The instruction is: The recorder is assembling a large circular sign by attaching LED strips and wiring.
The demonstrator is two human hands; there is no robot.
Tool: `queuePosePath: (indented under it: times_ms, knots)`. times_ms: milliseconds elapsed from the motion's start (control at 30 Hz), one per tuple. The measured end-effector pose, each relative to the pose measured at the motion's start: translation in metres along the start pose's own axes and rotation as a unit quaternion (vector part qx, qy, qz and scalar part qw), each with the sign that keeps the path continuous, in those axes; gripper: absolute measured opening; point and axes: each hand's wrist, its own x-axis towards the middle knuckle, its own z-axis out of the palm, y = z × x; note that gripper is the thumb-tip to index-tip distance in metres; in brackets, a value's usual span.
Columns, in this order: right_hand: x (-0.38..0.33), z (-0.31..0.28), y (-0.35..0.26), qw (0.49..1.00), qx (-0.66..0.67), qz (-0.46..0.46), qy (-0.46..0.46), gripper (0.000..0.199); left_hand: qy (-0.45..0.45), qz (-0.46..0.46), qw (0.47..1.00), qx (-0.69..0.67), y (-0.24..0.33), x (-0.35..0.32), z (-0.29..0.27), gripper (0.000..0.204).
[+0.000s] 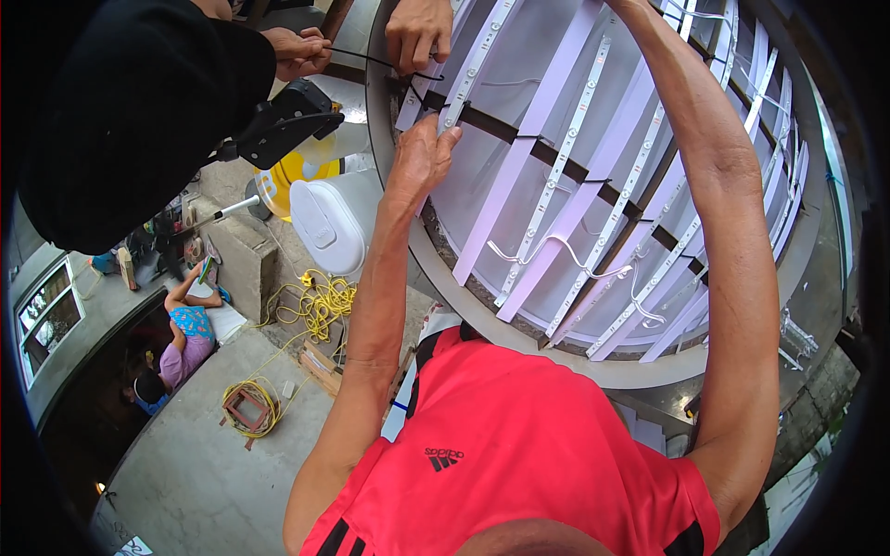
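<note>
My left hand (422, 159) is closed, thumb and fingers at the lower end of a white LED strip (473, 69) on the left of a large round sign frame (428, 269). A dark crossbar (487, 122) runs beside my fingertips. My right forearm (709, 139) reaches over the frame to the top edge, where the hand is out of sight. Just beyond my left hand, a co-worker's hand (419, 35) rests by the rim. The co-worker's other hand (298, 51) grips a thin black cable tie (362, 56) stretched toward the crossbar.
Inside the frame are several lilac slats (496, 208), more LED strips and loose white wires (556, 243). At left stand a white lidded bin (326, 227) and a yellow container (275, 190). Yellow cord (324, 304) lies on the concrete. Another person (181, 347) sits lower left.
</note>
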Motion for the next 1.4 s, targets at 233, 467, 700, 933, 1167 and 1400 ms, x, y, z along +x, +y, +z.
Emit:
queuePosePath:
  times_ms: [233,467,700,933,1167,1400]
  knots:
    - [-0.001,0.0,-0.001,0.997,0.07,0.01,-0.007,0.033,-0.008,-0.003,1.0,-0.017,0.011,-0.002,-0.005,0.028]
    - [0.001,0.004,0.004,0.998,0.066,0.001,-0.006,0.026,0.011,0.015,1.0,-0.023,0.011,-0.004,-0.003,0.027]
    - [0.004,0.01,0.041,0.891,0.409,0.141,-0.138,0.024,0.096,0.05,0.994,0.011,0.018,-0.011,0.002,0.025]
    - [0.01,0.029,0.029,0.955,-0.169,-0.201,0.14,0.02,0.215,0.078,0.972,0.052,0.005,-0.007,-0.005,0.023]
    - [0.003,0.024,0.043,0.974,0.223,0.007,-0.047,0.022,0.272,0.108,0.948,0.123,0.011,0.013,-0.003,0.025]
    - [0.004,0.018,0.022,0.98,0.174,0.07,-0.059,0.026,0.275,0.12,0.952,0.059,0.013,0.005,-0.008,0.018]
